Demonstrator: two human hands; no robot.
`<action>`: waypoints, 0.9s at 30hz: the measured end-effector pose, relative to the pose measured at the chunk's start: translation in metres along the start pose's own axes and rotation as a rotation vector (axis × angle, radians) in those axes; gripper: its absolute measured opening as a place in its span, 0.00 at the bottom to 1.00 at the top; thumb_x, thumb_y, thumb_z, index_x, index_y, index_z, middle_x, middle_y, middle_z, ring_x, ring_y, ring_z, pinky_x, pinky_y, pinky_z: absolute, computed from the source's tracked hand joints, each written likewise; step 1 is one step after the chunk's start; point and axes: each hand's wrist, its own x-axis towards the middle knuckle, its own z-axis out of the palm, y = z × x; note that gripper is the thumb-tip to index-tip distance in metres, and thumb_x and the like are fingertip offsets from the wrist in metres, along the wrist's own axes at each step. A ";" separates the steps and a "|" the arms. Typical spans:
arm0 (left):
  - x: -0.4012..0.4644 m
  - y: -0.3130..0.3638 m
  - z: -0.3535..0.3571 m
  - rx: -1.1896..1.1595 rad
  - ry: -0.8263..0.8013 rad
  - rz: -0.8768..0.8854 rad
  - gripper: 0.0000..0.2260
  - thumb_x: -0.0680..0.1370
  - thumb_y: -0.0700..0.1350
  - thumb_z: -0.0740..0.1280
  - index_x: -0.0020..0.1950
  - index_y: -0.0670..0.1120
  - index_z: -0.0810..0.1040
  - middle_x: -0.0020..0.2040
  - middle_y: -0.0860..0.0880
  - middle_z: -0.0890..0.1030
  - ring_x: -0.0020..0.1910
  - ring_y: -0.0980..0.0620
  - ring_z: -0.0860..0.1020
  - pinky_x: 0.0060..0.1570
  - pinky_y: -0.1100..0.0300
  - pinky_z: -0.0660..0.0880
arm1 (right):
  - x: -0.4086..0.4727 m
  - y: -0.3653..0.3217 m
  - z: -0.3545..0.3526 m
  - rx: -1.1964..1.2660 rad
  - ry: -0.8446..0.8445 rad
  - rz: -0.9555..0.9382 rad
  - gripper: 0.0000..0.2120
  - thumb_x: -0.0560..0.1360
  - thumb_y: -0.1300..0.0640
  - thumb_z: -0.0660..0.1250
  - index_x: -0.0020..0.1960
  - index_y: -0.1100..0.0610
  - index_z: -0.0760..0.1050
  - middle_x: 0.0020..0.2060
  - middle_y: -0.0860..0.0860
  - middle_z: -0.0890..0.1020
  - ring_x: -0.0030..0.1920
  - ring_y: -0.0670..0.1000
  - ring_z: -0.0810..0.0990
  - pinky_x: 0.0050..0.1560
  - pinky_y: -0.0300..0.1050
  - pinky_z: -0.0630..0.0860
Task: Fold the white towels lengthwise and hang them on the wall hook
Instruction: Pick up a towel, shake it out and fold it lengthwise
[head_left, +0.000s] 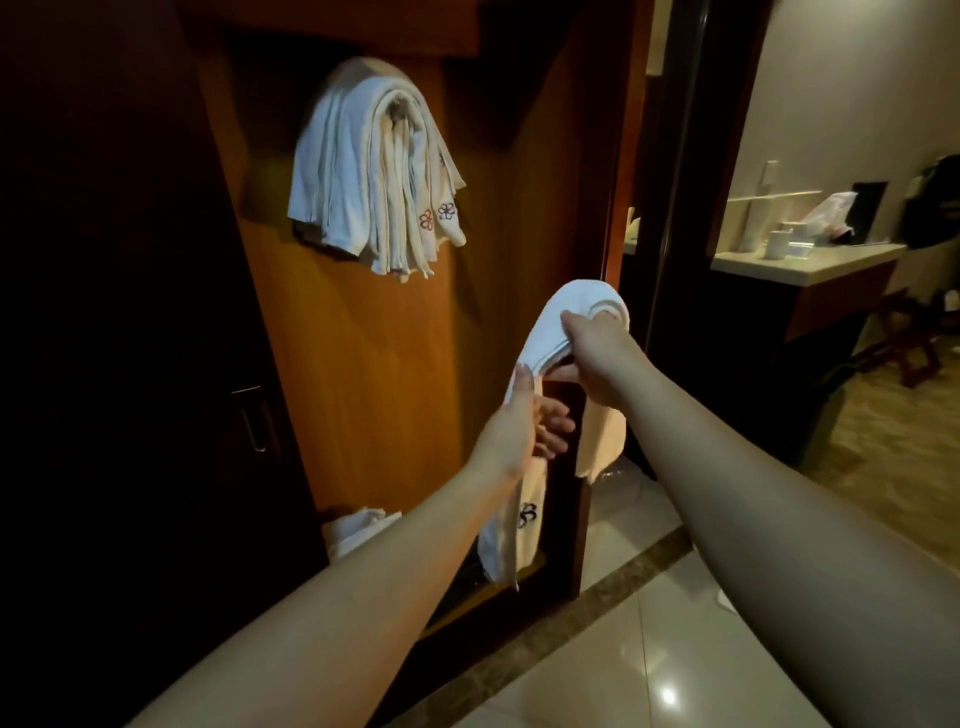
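Folded towel (569, 322) draped over the right hand (592, 358), bent like an arch: one half falling down at the 7 o'clock side past the left hand (524, 421), the other half hanging at 5 o'clock, behind the right wrist. Long axis therefore nearly vertical on both sides, fold at the top. Right hand curled round the towel just under the bend, thumb across the front of the cloth, fingers behind and mostly hidden. Left hand lower, at 7 o'clock from the right one, fingers straight and a little spread, palm laid flat against the longer hanging half; no pinch visible. Dark flower emblem (527, 514) on that longer half, below the left wrist.

Hanging towels (374, 176) on the wall hook (397, 106), several layers, at about 11 o'clock from the right hand, well apart and higher, on the wooden panel (363, 364). Hook itself almost covered, only a small part seen between the layers.

Right hand clearly nearer to the hook, and already at the fold. Probably the step: smoothing the long half, then lifting up and to 11 o'clock to put the bend over the hook. Possible trouble: little free hook left, so slipping of the new towel.

More white cloth (358, 525) low at 8 o'clock, near the floor (675, 649).
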 end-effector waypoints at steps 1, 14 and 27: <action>0.005 -0.001 0.003 -0.064 -0.046 -0.013 0.39 0.79 0.70 0.40 0.69 0.45 0.76 0.64 0.46 0.80 0.63 0.46 0.78 0.64 0.53 0.71 | 0.001 -0.007 0.003 0.050 0.011 -0.010 0.25 0.83 0.53 0.61 0.76 0.58 0.60 0.62 0.61 0.78 0.51 0.59 0.84 0.53 0.62 0.83; 0.060 0.063 0.039 -0.555 0.132 0.001 0.50 0.64 0.79 0.45 0.82 0.57 0.43 0.83 0.50 0.47 0.81 0.47 0.46 0.77 0.46 0.46 | 0.018 -0.076 0.004 0.203 0.220 -0.049 0.09 0.81 0.52 0.64 0.57 0.57 0.75 0.56 0.57 0.82 0.54 0.59 0.83 0.60 0.60 0.80; 0.114 0.113 -0.021 -0.150 0.644 0.038 0.29 0.79 0.65 0.60 0.75 0.50 0.70 0.69 0.47 0.76 0.70 0.44 0.71 0.72 0.48 0.65 | 0.072 -0.091 -0.041 -0.614 0.280 -0.318 0.20 0.81 0.39 0.58 0.49 0.54 0.76 0.34 0.46 0.76 0.32 0.43 0.71 0.32 0.42 0.64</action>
